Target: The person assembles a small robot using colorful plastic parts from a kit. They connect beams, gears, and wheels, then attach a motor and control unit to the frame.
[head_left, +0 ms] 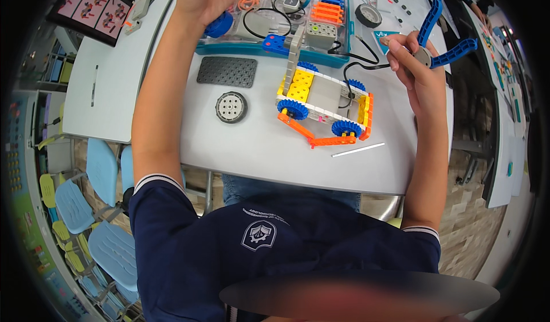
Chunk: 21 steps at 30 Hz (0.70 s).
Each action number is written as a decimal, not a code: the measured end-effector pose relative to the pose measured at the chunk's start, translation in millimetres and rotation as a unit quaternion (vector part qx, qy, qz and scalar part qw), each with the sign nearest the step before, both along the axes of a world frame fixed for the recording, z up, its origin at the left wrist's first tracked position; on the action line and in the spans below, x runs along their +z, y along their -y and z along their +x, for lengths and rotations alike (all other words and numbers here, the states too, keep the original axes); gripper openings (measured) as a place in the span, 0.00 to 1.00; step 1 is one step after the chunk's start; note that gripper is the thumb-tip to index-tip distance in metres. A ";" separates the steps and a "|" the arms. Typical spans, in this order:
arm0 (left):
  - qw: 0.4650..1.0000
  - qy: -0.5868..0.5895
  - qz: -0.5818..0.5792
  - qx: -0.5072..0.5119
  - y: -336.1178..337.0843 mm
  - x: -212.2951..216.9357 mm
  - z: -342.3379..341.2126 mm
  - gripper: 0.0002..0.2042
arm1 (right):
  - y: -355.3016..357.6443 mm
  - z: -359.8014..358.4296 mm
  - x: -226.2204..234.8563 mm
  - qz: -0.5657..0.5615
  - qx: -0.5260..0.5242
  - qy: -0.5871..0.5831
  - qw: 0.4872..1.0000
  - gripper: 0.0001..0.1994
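Observation:
My left hand (213,0) reaches over the clear parts bin (275,53) with its teal rim, at the far edge of the view. Its thumb and a finger stand apart, and the other fingertips are cut off. At the far right my right hand (417,64) is closed around a grey round part with two blue beams (454,53) that spread in a V. A black cable (366,66) runs beside this hand. Between my arms stands a toy vehicle model (329,96) with blue gear wheels, yellow and orange pieces and a grey upright beam.
A dark grey perforated plate (227,72), a loose wheel (231,107) and a thin white rod (358,149) lie on the table. Another wheel (368,15) and small black parts lie far right. A tablet (90,8) with pictures stands at the far left. Blue chairs (112,253) are below left.

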<state>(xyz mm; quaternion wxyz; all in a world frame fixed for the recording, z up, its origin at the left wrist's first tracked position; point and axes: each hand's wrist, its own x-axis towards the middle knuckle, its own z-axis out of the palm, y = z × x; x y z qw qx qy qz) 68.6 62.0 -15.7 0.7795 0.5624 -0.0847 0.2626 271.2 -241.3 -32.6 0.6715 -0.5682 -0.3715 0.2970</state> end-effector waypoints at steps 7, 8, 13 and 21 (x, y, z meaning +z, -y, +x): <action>0.966 0.075 -0.246 -0.019 0.0 -1.5 8.3 0.40 | -1.7 -1.5 -0.6 -0.013 -0.015 -0.007 1.000 0.14; 0.961 0.058 -0.271 -0.015 -1.0 -3.4 9.1 0.42 | -1.6 -1.7 -0.7 -0.010 -0.013 -0.012 1.000 0.14; 0.968 0.031 -0.248 0.019 -5.0 -10.8 14.0 0.46 | -1.3 -1.7 -0.8 -0.008 -0.010 -0.022 1.000 0.14; 0.954 0.008 -0.299 0.003 -2.6 -9.8 15.8 0.44 | -0.1 0.1 -2.0 -0.006 -0.006 -0.022 1.000 0.14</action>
